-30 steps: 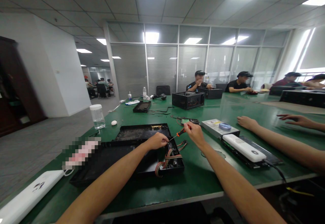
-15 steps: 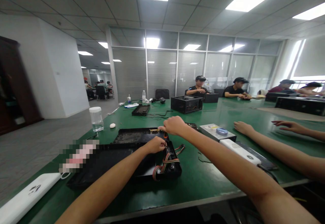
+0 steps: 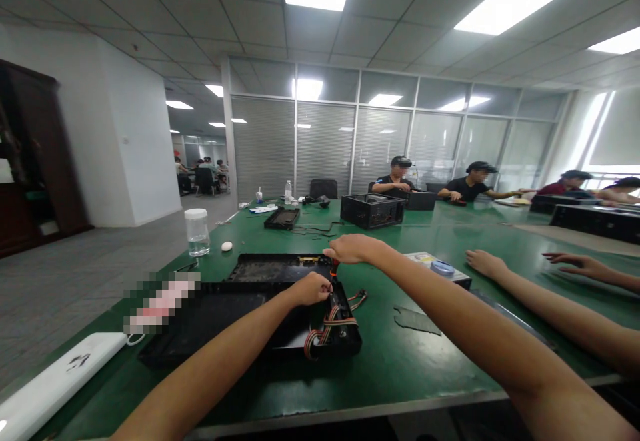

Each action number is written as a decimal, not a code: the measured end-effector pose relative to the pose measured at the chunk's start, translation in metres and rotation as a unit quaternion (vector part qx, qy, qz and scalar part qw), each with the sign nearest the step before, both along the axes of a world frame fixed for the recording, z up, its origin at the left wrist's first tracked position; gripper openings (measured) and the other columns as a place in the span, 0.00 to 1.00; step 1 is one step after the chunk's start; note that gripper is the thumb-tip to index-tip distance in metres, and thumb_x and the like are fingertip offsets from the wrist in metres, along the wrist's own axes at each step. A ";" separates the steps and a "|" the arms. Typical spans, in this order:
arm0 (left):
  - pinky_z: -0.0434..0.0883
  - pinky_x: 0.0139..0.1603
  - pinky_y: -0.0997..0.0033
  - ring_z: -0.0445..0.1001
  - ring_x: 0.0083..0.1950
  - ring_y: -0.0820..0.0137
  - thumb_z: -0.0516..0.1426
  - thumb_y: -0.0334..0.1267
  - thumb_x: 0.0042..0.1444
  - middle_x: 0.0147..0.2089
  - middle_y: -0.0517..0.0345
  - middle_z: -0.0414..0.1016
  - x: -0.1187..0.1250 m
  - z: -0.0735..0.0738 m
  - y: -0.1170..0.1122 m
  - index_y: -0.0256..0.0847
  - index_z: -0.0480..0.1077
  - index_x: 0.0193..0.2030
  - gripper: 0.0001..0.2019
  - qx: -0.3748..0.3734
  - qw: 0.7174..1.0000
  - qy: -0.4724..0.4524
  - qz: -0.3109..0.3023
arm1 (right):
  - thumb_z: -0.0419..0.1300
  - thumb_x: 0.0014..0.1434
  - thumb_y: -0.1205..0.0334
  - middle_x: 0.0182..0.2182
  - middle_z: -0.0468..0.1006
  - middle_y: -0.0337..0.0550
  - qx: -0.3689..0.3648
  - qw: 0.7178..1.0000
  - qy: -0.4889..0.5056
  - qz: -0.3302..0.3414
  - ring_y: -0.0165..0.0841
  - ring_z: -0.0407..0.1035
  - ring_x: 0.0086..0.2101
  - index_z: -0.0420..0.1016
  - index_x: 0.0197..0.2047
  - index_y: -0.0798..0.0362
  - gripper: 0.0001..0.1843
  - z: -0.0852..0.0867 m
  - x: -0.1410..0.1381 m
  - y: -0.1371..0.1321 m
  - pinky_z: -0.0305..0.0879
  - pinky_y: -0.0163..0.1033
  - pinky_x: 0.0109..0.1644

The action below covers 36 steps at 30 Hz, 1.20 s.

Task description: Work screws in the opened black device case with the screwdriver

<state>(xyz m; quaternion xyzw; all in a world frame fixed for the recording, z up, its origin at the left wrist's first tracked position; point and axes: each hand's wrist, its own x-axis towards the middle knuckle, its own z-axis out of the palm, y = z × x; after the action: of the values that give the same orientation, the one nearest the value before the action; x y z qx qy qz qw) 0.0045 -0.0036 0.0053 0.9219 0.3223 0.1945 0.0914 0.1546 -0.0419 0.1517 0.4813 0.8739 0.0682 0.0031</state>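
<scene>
My right hand (image 3: 353,248) is closed round the top of a screwdriver (image 3: 333,270) with a red-orange handle, held upright. Just below, my left hand (image 3: 313,288) pinches at the screwdriver's shaft; the tip and whatever lies under it are hidden by the fingers. Both hands are over the right end of an open black metal case (image 3: 200,321), which lies flat on the table. A striped ribbon of wires (image 3: 333,323) loops out of this end, with a small connector beyond the rim. Behind it is another dark case panel (image 3: 265,268).
On the green table (image 3: 380,374) stand a clear jar (image 3: 198,233), a white power bank (image 3: 65,384) and a boxy drive (image 3: 463,278) with a blue lid on it. A person's hand (image 3: 485,262) rests at right. A black computer case (image 3: 373,210) stands farther back.
The view has shifted slightly. My right hand stays on the screwdriver, and my forearm now covers the white device at right. A flat grey piece shows beside it.
</scene>
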 end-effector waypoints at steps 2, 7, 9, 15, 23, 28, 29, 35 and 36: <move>0.58 0.26 0.80 0.62 0.22 0.78 0.53 0.27 0.44 0.21 0.63 0.67 -0.001 0.000 0.000 0.35 0.72 0.29 0.07 0.017 1.000 0.008 -0.007 | 0.41 0.58 0.47 0.34 0.75 0.54 0.020 1.000 -0.012 0.011 0.39 0.70 0.33 0.68 0.40 0.57 0.24 0.000 0.002 -0.004 0.60 0.39 0.33; 0.59 0.28 0.79 0.62 0.24 0.77 0.51 0.27 0.46 0.23 0.61 0.67 0.001 -0.001 -0.002 0.36 0.71 0.31 0.08 0.023 1.000 0.020 -0.004 | 0.40 0.58 0.44 0.32 0.75 0.51 0.054 0.997 -0.026 0.045 0.39 0.70 0.32 0.67 0.39 0.55 0.25 -0.008 0.010 -0.005 0.58 0.36 0.32; 0.59 0.29 0.79 0.63 0.26 0.76 0.51 0.27 0.46 0.25 0.60 0.67 0.002 -0.002 -0.004 0.36 0.70 0.33 0.09 0.031 0.999 0.025 0.004 | 0.39 0.57 0.41 0.30 0.75 0.51 0.114 0.993 0.008 0.032 0.39 0.69 0.33 0.68 0.35 0.55 0.28 -0.017 0.015 0.000 0.57 0.37 0.33; 0.60 0.33 0.77 0.64 0.30 0.73 0.50 0.27 0.47 0.28 0.58 0.68 0.004 0.000 -0.008 0.37 0.67 0.34 0.08 0.064 0.996 0.063 0.008 | 0.47 0.56 0.48 0.21 0.70 0.39 0.182 0.925 0.332 0.031 0.29 0.64 0.25 0.66 0.28 0.54 0.18 -0.084 0.054 0.029 0.55 0.33 0.31; 0.62 0.38 0.77 0.66 0.35 0.72 0.50 0.27 0.50 0.34 0.57 0.69 0.005 0.008 -0.009 0.37 0.67 0.37 0.08 0.077 0.993 0.087 -0.012 | 0.53 0.50 0.47 0.11 0.55 0.28 -0.009 0.552 0.829 -0.089 0.23 0.48 0.12 0.61 0.24 0.52 0.16 -0.154 0.114 0.068 0.50 0.30 0.14; 0.61 0.40 0.76 0.67 0.37 0.72 0.52 0.33 0.53 0.34 0.57 0.70 0.000 0.015 -0.004 0.37 0.68 0.35 0.06 0.074 0.995 0.059 -0.006 | 0.56 0.49 0.47 0.18 0.64 0.32 -0.117 0.434 0.890 -0.079 0.20 0.51 0.13 0.63 0.28 0.53 0.17 -0.158 0.111 0.076 0.52 0.27 0.13; 0.61 0.40 0.76 0.67 0.36 0.72 0.52 0.33 0.53 0.34 0.57 0.71 -0.003 0.018 -0.003 0.37 0.68 0.35 0.06 0.068 0.997 0.047 -0.005 | 0.57 0.49 0.48 0.19 0.64 0.32 -0.131 0.426 0.892 -0.073 0.20 0.52 0.14 0.63 0.28 0.53 0.16 -0.160 0.108 0.077 0.53 0.26 0.13; 0.62 0.31 0.80 0.68 0.29 0.75 0.53 0.35 0.50 0.29 0.58 0.72 -0.026 0.029 0.003 0.35 0.71 0.31 0.07 -0.094 0.993 0.068 -0.011 | 0.64 0.42 0.61 0.19 0.61 0.30 -0.175 0.458 0.870 -0.054 0.20 0.57 0.17 0.62 0.28 0.52 0.14 -0.167 0.094 0.073 0.60 0.26 0.19; 0.62 0.28 0.81 0.68 0.27 0.76 0.54 0.35 0.49 0.27 0.59 0.72 -0.030 0.029 0.004 0.35 0.71 0.31 0.07 -0.135 0.987 0.084 -0.006 | 0.64 0.42 0.62 0.18 0.61 0.29 -0.174 0.469 0.864 -0.058 0.21 0.57 0.18 0.61 0.28 0.52 0.14 -0.167 0.094 0.072 0.59 0.26 0.19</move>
<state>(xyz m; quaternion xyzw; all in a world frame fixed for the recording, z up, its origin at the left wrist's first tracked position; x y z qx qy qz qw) -0.0251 0.0000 0.0348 0.9160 0.3469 0.0705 0.1889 0.2483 0.0304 -0.0157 0.3347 0.3969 -0.5359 -0.6658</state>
